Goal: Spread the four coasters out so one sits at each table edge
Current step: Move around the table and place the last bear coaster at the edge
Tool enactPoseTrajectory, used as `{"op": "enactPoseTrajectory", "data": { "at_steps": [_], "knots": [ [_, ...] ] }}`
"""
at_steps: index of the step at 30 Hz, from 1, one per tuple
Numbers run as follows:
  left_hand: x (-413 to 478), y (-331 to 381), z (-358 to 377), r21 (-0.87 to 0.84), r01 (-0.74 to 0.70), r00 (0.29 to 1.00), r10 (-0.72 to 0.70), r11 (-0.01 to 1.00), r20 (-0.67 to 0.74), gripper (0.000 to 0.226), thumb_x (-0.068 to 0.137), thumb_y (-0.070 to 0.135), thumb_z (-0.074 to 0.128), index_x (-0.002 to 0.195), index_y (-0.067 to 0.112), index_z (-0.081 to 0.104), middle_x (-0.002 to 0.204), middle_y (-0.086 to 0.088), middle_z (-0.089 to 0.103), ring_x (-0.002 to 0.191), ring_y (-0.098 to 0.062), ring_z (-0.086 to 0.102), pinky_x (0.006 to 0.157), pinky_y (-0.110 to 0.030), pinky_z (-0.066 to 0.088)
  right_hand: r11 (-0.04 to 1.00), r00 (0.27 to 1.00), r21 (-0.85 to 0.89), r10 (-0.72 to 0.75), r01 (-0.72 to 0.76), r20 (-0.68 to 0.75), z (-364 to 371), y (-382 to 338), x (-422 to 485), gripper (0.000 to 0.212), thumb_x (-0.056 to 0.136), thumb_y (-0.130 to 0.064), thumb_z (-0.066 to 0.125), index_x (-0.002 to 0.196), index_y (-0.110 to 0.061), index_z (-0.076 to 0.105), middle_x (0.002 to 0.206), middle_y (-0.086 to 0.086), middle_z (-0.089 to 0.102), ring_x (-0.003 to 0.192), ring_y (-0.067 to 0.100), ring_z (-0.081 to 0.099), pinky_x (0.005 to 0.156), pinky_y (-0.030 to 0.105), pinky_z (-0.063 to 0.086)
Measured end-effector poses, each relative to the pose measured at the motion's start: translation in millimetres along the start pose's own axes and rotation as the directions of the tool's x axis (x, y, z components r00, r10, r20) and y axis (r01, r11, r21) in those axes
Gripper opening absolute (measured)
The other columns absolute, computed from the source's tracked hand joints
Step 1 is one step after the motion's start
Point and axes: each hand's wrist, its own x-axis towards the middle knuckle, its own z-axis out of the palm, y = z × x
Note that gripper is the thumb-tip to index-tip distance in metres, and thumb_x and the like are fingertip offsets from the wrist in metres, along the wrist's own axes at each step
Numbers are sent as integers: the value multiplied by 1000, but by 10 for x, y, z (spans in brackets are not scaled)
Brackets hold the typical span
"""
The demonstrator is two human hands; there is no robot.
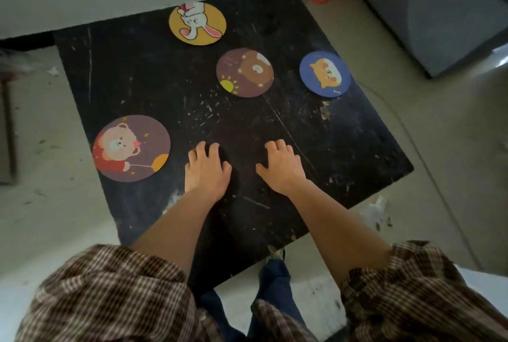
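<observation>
Brown checked sleeves frame the near edge of the view, where a person stands over a low black table, scuffed and scratched. Both bare hands rest flat on the tabletop near its near side, fingers loosely spread, holding nothing: the left hand and the right hand lie side by side, a little apart.

Just left of the left hand, at the table's left edge, lies a mauve coaster with a bear and a balloon. Farther off, close to the table's middle, lies a brown coaster with a bear and a sun. To its right, at the right edge, sits a blue coaster with an orange dog. Farthest, at the far edge, sits a yellow coaster with a white rabbit.

So the near edge has no coaster, and the brown one looks like the one left to move.

These round discs look thin, light and stiff. They would likely slide easily under a fingertip, or lift by pinching the rim.

No readable writing or brand shows; faint marks on the brown coaster are too small to tell.
</observation>
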Motion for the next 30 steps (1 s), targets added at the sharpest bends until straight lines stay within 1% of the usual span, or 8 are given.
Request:
{"op": "enactPoseTrajectory", "data": {
  "at_steps": [5,9,14,17,20,25,28,30],
  "knots": [
    [-14,404,142,-87,160,985,-165,983,-48,50,92,32,44,137,15,34,148,-15,26,132,-36,26,103,-48,31,993,992,-30,-115,117,58,-231,330,250,55,88,-37,58,134,-13,37,136,11,41,124,30,42,97,48,40],
    [2,662,173,-128,226,969,-237,966,-76,50,92,32,44,138,15,33,149,-14,26,133,-36,25,103,-48,31,976,976,-62,-201,207,87,-388,513,477,56,89,-37,56,135,-12,36,136,11,40,124,32,41,97,49,39],
    [223,804,115,-138,253,958,-268,958,-104,51,92,31,43,139,14,32,150,-7,32,133,-33,27,101,-49,33,970,967,-40,-235,240,103,-566,563,845,57,87,-37,58,134,-12,38,136,12,41,124,32,41,98,50,39],
    [442,822,76,-145,261,952,-279,954,-124,51,92,30,43,138,13,33,148,-7,37,132,-32,28,100,-48,33,966,961,-10,-258,260,99,-640,534,1082,53,87,-37,58,130,-12,41,132,12,43,122,32,42,96,50,39],
    [708,853,44,-169,275,947,-297,946,-121,51,91,30,43,138,14,34,145,-7,40,131,-32,28,100,-49,32,965,962,7,-261,262,85,-723,514,1307,55,87,-37,58,132,-12,40,132,11,43,122,32,42,95,49,39],
    [1187,876,-18,-249,274,932,-321,929,-172,47,87,31,46,132,16,41,138,-8,49,130,-31,26,100,-50,29,965,964,26,-262,261,40,-870,464,1757,53,87,-35,57,131,-10,41,131,12,45,121,32,42,95,48,41],
    [1426,867,-47,-286,275,914,-342,918,-217,45,86,30,48,129,18,43,137,-7,48,127,-31,27,98,-50,29,964,965,42,-262,261,9,-942,409,2047,50,88,-33,56,129,-8,42,128,14,46,119,32,43,94,48,43],
    [1547,866,-53,-300,294,904,-366,908,-222,45,86,31,50,128,18,43,137,-9,46,125,-32,28,96,-50,30,964,965,35,-263,263,-2,-968,360,2220,45,90,-32,54,127,-8,43,126,14,47,117,32,43,92,47,43]
  ]
}}
